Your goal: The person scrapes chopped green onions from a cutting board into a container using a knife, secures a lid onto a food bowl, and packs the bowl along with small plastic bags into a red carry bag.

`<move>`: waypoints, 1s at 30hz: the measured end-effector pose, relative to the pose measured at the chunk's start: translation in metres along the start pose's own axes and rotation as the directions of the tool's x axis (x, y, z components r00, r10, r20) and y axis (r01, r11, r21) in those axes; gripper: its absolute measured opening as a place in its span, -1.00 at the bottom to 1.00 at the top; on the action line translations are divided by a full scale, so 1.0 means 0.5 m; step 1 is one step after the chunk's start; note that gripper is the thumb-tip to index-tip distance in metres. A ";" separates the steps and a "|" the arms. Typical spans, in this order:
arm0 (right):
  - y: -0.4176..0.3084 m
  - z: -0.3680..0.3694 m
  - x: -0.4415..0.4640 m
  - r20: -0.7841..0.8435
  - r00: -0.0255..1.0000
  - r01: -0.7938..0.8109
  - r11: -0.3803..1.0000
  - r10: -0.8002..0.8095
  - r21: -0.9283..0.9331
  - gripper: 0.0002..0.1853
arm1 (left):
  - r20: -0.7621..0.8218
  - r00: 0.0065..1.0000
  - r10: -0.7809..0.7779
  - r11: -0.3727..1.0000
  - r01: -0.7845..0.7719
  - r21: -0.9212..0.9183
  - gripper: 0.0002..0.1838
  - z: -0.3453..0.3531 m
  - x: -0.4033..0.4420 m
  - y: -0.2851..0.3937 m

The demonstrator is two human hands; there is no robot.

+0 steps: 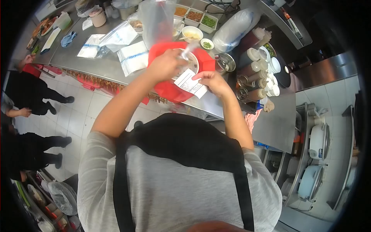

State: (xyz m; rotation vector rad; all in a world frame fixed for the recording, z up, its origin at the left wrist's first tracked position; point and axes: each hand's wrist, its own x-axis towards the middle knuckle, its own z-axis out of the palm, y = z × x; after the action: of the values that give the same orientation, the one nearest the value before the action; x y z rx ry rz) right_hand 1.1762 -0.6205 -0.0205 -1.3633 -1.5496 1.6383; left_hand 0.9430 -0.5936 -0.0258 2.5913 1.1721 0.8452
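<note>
A printed paper slip (190, 83) is pinched in my right hand (211, 82), between thumb and fingers. It hangs over the near right edge of a red tray (157, 51). Inside the tray stands a round white container (194, 63), partly covered by the slip and by my left hand (167, 65). My left fingers are curled at the container's left side, next to a whitish, blurred thing (188, 50); what they grip is not clear.
Behind the tray stand a clear plastic bag (156, 19), a cream-coloured bowl (192, 34) and a small dish of chopped greens (207, 43). Several sauce bottles (255, 71) line the right. White-and-blue packets (132, 57) lie left. Two people in dark clothes (29, 91) stand at far left.
</note>
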 end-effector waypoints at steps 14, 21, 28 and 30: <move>0.005 -0.035 0.048 -0.035 0.998 -0.044 0.982 0.051 0.185 -0.70 | 0.039 0.999 0.028 1.000 -0.029 0.007 -0.70 -0.032 0.017 -0.022; -0.009 -0.018 0.033 -0.028 0.995 -0.083 0.964 0.093 0.252 -0.67 | 0.046 0.992 0.118 0.990 -0.114 -0.078 -0.64 -0.100 -0.032 -0.021; 0.015 0.002 0.050 -0.237 0.971 -0.011 0.995 0.034 0.099 -0.68 | -0.005 0.984 0.180 0.974 -0.179 -0.139 -0.70 -0.134 -0.055 -0.016; 0.020 0.008 0.052 -0.276 0.960 -0.011 0.993 0.042 0.114 -0.70 | 0.018 0.981 0.193 0.972 -0.189 -0.143 -0.67 -0.148 -0.066 -0.021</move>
State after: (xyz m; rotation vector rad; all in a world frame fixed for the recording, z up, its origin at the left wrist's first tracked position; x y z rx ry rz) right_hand 1.1658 -0.6017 -0.0386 -1.4868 -1.2639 1.4520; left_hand 0.8773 -0.6162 0.0174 2.6194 0.8313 0.8853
